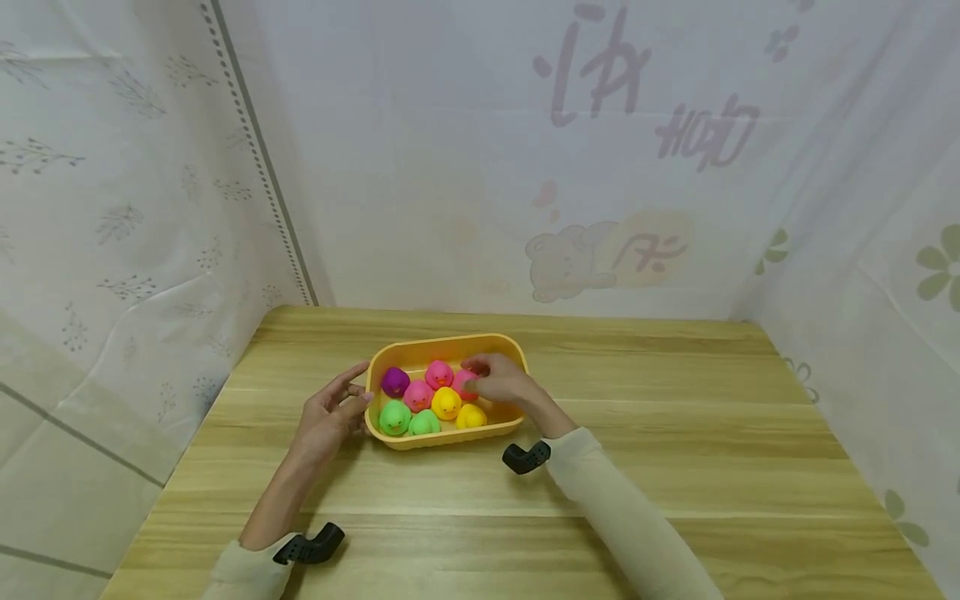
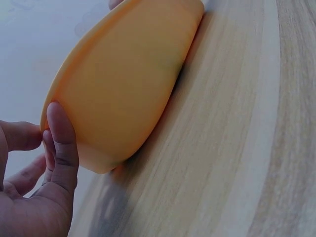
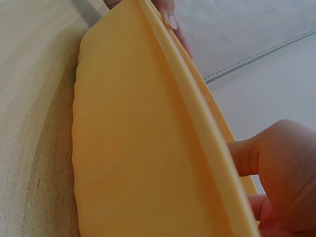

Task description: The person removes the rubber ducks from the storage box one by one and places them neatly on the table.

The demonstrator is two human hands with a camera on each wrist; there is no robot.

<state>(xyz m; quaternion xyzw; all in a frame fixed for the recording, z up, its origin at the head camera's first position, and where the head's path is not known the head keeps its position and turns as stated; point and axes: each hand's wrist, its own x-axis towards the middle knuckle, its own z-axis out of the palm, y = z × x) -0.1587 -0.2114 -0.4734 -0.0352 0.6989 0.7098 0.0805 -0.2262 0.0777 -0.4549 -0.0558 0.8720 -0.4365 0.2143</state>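
A yellow plastic basket (image 1: 453,437) stands on the wooden table, holding several small rubber ducks. My left hand (image 1: 327,421) grips its left end, fingertips on both sides of the rim in the left wrist view. My right hand (image 1: 501,382) reaches over the near right rim into the basket, thumb and fingers around a pink duck (image 1: 466,384). Left of that duck sit two more pink ducks, a yellow duck (image 1: 446,403) and a purple duck (image 1: 395,382). Along the near wall are two green ducks and another yellow duck (image 1: 471,417). The basket wall hides the right fingertips in the right wrist view.
The wooden table (image 1: 675,433) extends to both sides of the basket and in front of it. Pale printed curtains (image 1: 420,208) hang behind the table and along its sides. A black wrist camera (image 1: 310,546) sits on the left sleeve, another on the right.
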